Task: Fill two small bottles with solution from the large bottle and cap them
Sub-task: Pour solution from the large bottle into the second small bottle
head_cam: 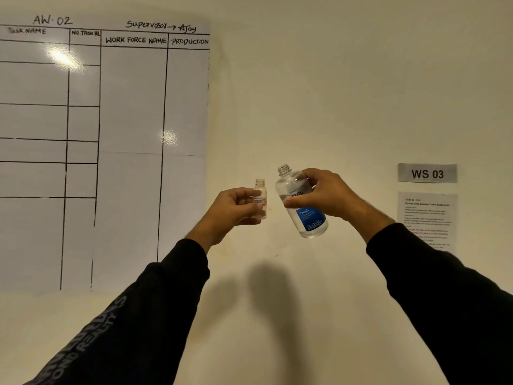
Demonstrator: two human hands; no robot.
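head view: both arms raised in front of a pale wall, no bench in sight. left hand [236, 208] grips one small bottle [260, 200] between thumb and curled fingers, held upright, mouth up and uncapped; it looks clear, and whether it holds any liquid cannot be told. right hand [323, 194] wraps round the upper body of one large bottle [301, 202], also uncapped, its neck leaning up and to the left toward the small bottle, its base swung down and right. blue label on its lower half, clear liquid inside with the level up around the thumb. key relation: the large bottle's mouth sits just right of and slightly above the small bottle's mouth, apart, not touching; long axes differ, small one vertical, large one tilted only a little. judgement: the pour has not begun; the right hand would need to tip the neck much further left and bring it over the small opening, a narrow target, so a spill is likely if rushed. count: small bottles one in view, the second not seen; large bottles one; caps none visible. behind: one ruled whiteboard chart [105, 134] on the left, one "ws 03" sign [427, 173], one printed sheet [427, 218] below it.
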